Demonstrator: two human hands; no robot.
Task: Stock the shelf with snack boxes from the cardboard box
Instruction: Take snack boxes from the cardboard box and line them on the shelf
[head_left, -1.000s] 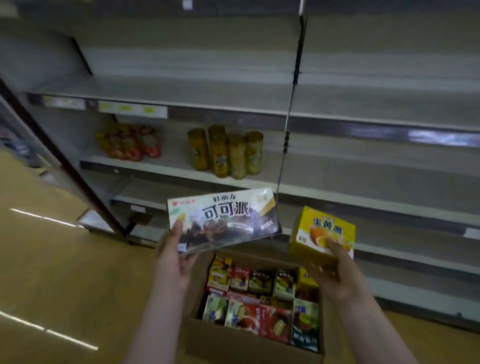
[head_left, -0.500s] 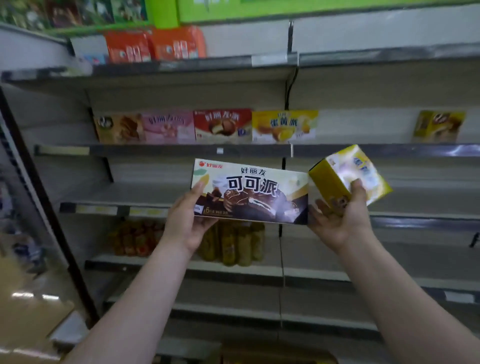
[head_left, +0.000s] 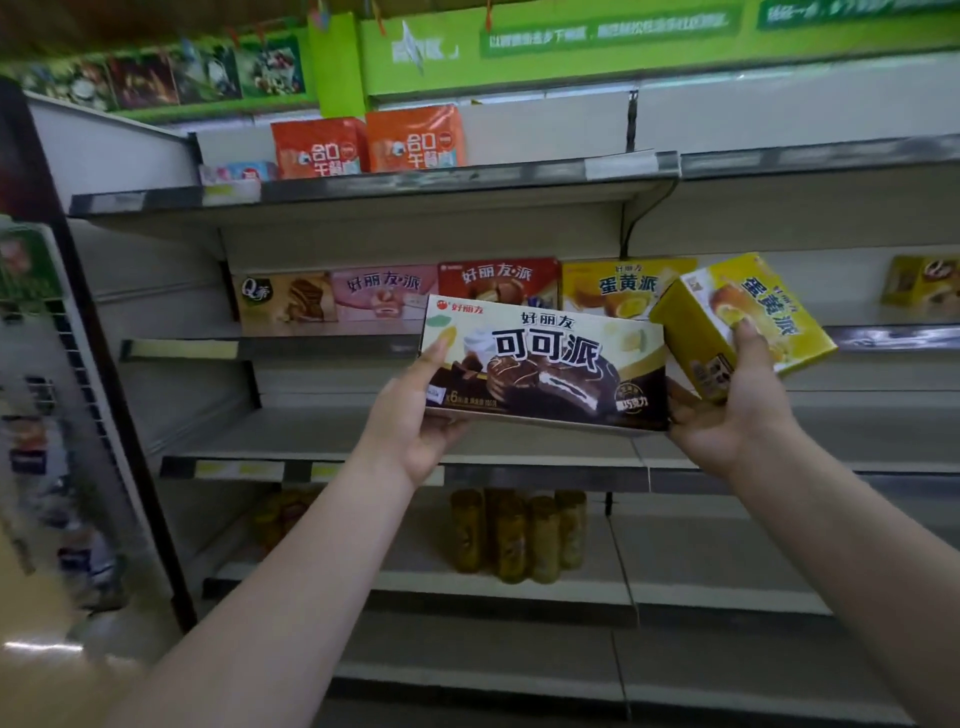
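Note:
My left hand (head_left: 415, 421) grips the left end of a long cocoa pie box (head_left: 550, 369), cream and dark brown, held level in front of the shelving. My right hand (head_left: 732, 410) holds a yellow egg-yolk pie box (head_left: 748, 317), tilted, with the thumb across its front. Both boxes hover just below a shelf (head_left: 332, 345) that carries a row of snack boxes: tan (head_left: 285, 304), pink (head_left: 384, 291), red (head_left: 498, 278) and yellow (head_left: 608, 288). The cardboard box is out of view.
Another yellow box (head_left: 919, 286) stands at the far right of that shelf. Two orange packs (head_left: 369, 143) sit on the top shelf. Several golden cans (head_left: 519, 535) stand on a lower shelf. The bare shelf (head_left: 311, 431) lies behind my hands. A dark rack post (head_left: 104, 389) runs down the left.
Both hands have risen from above the cardboard box to the upper shelves with their boxes. The view tilted upward, so the cardboard box dropped out of sight. The yellow box has tipped.

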